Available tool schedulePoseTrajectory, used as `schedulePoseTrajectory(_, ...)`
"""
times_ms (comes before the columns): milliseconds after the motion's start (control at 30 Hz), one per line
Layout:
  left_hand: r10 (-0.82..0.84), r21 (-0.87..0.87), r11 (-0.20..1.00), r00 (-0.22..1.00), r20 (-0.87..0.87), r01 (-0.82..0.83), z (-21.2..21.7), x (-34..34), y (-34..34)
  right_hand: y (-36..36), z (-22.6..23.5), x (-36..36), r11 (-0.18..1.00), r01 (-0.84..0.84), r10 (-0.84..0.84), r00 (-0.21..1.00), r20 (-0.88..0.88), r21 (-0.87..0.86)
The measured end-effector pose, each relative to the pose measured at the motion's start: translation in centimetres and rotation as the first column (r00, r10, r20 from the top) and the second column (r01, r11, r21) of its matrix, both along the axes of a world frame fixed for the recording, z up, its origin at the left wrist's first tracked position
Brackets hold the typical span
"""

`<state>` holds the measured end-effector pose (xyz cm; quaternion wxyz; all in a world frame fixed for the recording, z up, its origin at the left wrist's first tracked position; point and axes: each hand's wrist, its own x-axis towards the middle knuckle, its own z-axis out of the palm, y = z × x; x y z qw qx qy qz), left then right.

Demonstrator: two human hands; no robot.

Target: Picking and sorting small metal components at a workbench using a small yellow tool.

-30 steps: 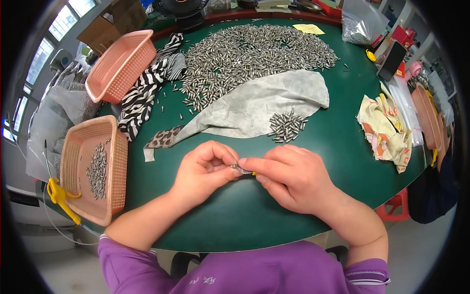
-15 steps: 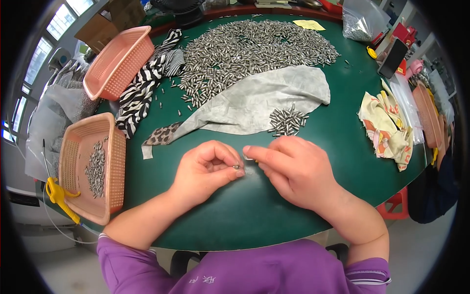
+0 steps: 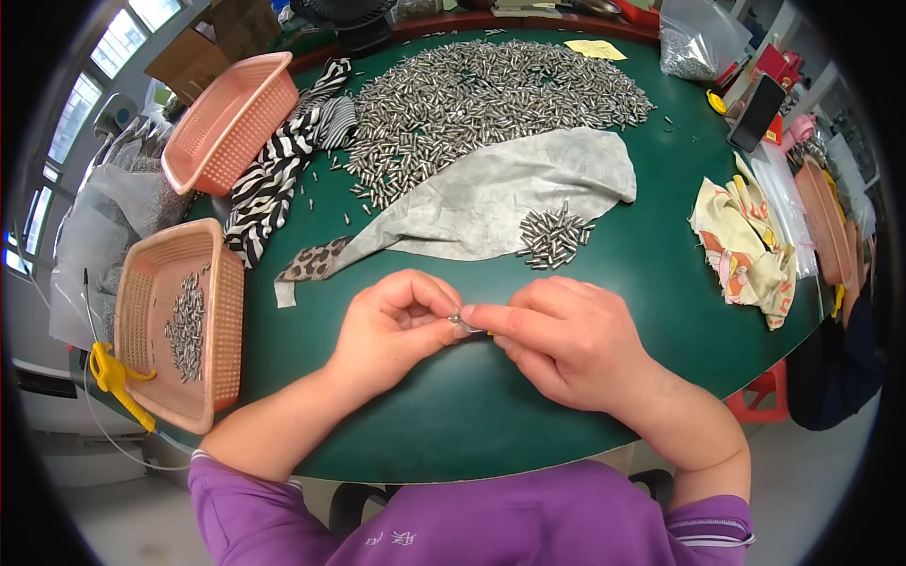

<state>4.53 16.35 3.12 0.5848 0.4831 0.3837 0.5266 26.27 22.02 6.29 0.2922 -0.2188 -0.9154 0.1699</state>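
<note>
Above the near part of the green table (image 3: 415,434), my two hands meet at the fingertips. My left hand (image 3: 392,321) pinches a small silver metal pin (image 3: 456,319) between thumb and forefinger. Closed around a small blade-like tool (image 3: 478,330), my right hand (image 3: 585,344) brings its thin tip against or right beside the pin. Only a pale sliver and a bit of yellow of the tool show; the rest is hidden by the fingers. Just beyond my right hand lies a small heap of similar metal pins (image 3: 555,236), by the edge of a grey cloth (image 3: 491,198).
A large pile of metal pins (image 3: 491,94) covers the table's far side. At left stand a pink basket (image 3: 225,321) with pins, another pink basket (image 3: 212,141), a zebra-striped cloth (image 3: 269,179) and a yellow air gun (image 3: 118,377). A patterned cloth (image 3: 741,245) and phone (image 3: 757,111) lie right.
My right hand has moved slightly left, bringing the tool's tip from a small gap away up to the pin. My left hand has stayed in place.
</note>
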Motion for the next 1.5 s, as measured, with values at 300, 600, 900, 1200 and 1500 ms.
schedulePoseTrajectory(300, -0.006, 0.026, 1.0, 0.999, -0.047, 0.008, 0.25, 0.16, -0.1, 0.6, -0.44, 0.13, 0.992, 0.105, -0.103, 0.994, -0.03, 0.064)
schedulePoseTrajectory(600, 0.03, 0.001, 1.0, 0.994, -0.107, -0.03, 0.32, 0.08, -0.21, 0.39, 0.04, 0.12, 1.0, -0.019, 0.02, 0.998, -0.064, 0.014)
schedulePoseTrajectory(900, 0.017, 0.01, 1.0, 0.989, -0.148, -0.015, 0.23, 0.01, -0.19, 0.35, -0.04, 0.13, 0.999, -0.007, 0.008, 0.999, -0.037, 0.033)
schedulePoseTrajectory(1200, -0.015, 0.005, 1.0, 0.986, -0.164, 0.016, 0.46, 0.01, -0.26, 0.6, 0.04, 0.0, 0.996, 0.043, -0.039, 0.998, -0.054, 0.075)
schedulePoseTrajectory(1500, -0.006, -0.014, 1.0, 0.984, -0.177, 0.004, 0.71, -0.01, -0.25, 0.28, -0.07, 0.2, 0.999, -0.01, 0.011, 1.0, -0.029, 0.031)
